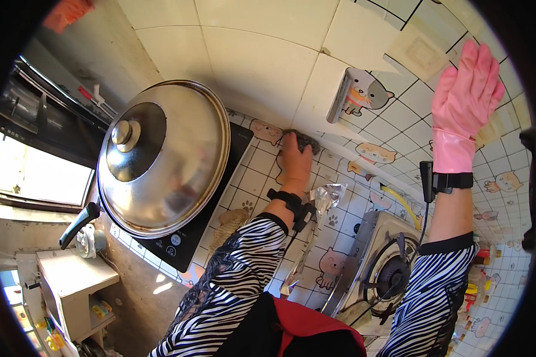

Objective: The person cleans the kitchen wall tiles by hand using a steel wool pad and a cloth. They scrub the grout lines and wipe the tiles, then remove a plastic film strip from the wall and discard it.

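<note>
My bare left hand [295, 157] reaches to the back of the counter, where it meets the wall. Its fingers bend over a dark grey scouring pad [309, 143], partly hidden beneath them. A black strap with a small device circles that wrist. In a pink rubber glove, my right hand [466, 87] lies flat on the tiled wall at the upper right and holds nothing. Cat-patterned sheeting [366, 91] covers part of this wall, and one edge peels and curls away from the plain tiles. Another strapped device with a cable sits below the glove cuff.
Left of my left arm, a large lidded pan [192, 147] stands on a black induction cooker [187, 252]. A beige cloth [228, 225] and crumpled foil [324, 201] lie on the counter. A gas stove [393, 274] with a yellow hose [402, 205] is at the right.
</note>
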`<state>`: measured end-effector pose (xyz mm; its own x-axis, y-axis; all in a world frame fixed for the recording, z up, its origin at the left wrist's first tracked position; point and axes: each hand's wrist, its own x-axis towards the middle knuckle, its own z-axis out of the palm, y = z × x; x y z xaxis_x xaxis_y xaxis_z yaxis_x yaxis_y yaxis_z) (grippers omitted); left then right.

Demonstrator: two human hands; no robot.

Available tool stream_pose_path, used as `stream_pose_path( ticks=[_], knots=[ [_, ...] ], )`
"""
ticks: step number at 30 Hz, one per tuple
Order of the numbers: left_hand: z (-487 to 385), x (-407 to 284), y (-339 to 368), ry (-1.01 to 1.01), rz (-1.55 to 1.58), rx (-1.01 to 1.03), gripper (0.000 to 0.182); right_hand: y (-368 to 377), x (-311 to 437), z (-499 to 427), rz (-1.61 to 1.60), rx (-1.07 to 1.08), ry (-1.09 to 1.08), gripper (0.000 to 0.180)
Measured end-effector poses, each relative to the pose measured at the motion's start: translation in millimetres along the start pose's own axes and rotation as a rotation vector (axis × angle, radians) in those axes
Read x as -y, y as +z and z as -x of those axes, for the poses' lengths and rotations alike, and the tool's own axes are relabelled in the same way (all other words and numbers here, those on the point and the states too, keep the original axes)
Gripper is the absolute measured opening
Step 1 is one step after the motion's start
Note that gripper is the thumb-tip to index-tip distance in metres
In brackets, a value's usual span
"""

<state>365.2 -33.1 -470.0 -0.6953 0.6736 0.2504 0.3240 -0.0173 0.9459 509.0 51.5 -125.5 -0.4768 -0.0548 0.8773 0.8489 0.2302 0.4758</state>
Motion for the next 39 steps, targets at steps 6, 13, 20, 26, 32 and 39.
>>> stream_pose_path(
  ticks=[6,13,20,26,32,39],
  knots=[
    [-8,-1,-4,-0.11,0.021,0.096,0.06,-3,-1,-1,0.061,0.03,-0.012,0.048],
    [2,-1,2,-0.037,0.044,0.12,0.055,-1,0,0,0.031,0.009,0.002,0.048],
    [5,-26,3,0.021,0.109,0.1,0.061,0,0,2,0.025,0.0,0.007,0.048],
    [1,-21,0,-0.004,0.15,-0.05,0.062,0,-1,4,0.021,0.001,0.01,0.048],
    [0,-10,-5,0.247,0.108,0.241,0.064,-2,-1,4,0.049,0.034,0.011,0.047],
    [0,-23,-10,0.292,0.109,0.25,0.064,0,1,4,0.034,0.012,0.024,0.048]
  ],
)
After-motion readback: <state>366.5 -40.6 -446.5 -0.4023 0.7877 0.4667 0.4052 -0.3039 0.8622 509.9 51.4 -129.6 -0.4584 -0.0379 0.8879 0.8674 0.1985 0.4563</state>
